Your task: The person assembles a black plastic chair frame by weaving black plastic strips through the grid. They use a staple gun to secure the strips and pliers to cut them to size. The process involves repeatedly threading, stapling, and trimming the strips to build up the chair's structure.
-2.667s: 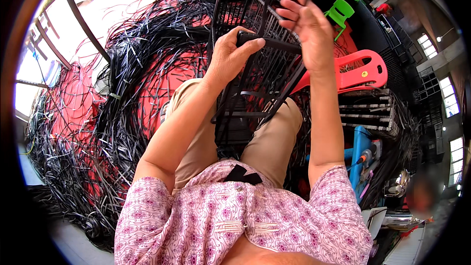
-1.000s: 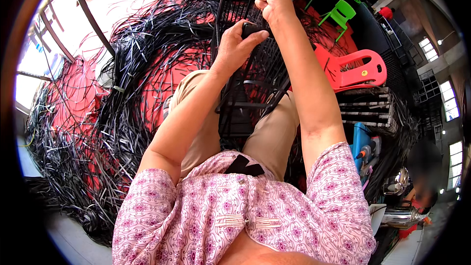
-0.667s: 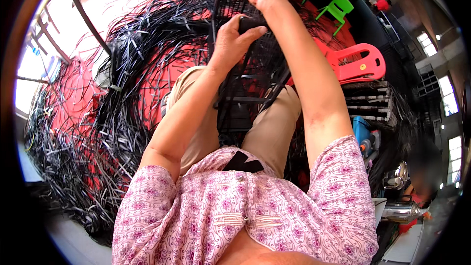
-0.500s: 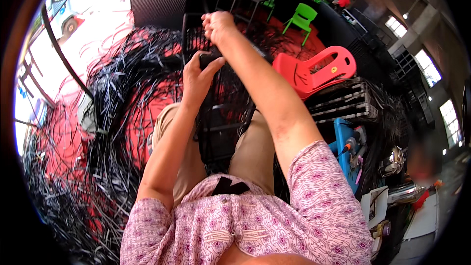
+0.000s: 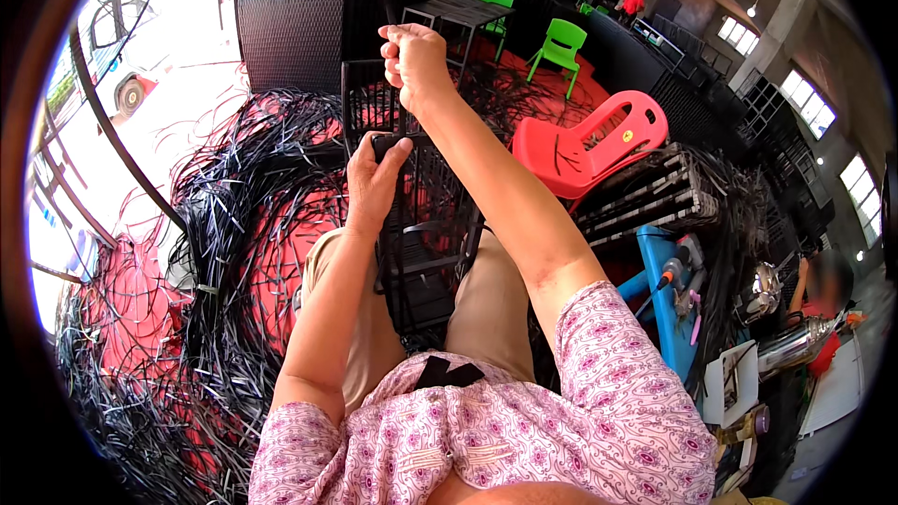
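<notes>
A black slatted frame, perhaps a piece of furniture, stands between my knees. My left hand is closed round a dark bar of it, thumb lying along the top. Above and slightly right, my right hand is raised over the frame with its fingers curled in. A thin black strip arches up from those fingers, so it appears pinched there. The exact grip is hidden by the hand. Below the right hand, more dark strands run down toward the left hand.
Loose black strips lie in a tangle over the red floor covering at the left. At the right are a red plastic chair, a stack of woven black pieces and a blue stool with tools. Green chairs stand farther back.
My left hand has shifted lower, widening the gap between my hands. The right hand stays raised at nearly the same place. The view has tilted slightly.
</notes>
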A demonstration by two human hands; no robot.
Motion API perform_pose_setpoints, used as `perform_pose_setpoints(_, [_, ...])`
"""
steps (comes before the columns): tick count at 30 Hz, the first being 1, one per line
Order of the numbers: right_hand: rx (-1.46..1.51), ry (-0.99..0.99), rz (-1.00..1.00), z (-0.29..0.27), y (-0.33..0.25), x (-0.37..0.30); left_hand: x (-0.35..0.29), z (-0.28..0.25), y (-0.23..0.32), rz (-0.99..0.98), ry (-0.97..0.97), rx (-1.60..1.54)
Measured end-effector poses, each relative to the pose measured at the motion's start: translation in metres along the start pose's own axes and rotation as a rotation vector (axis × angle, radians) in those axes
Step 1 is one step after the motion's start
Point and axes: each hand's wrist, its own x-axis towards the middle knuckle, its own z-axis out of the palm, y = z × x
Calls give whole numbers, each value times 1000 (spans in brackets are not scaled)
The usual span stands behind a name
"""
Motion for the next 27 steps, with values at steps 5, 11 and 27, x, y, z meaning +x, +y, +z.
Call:
perform_pose_setpoints(5, [-21, 72, 224, -23, 44, 45, -2, 8, 8, -51, -17, -104])
perform_pose_setpoints(11, [-117, 150, 662, -20, 66, 70, -2, 3, 7, -46, 25, -115])
perform_pose_setpoints(27, [-485, 68, 899, -105, 97, 138, 43, -21, 15, -48, -241, 117])
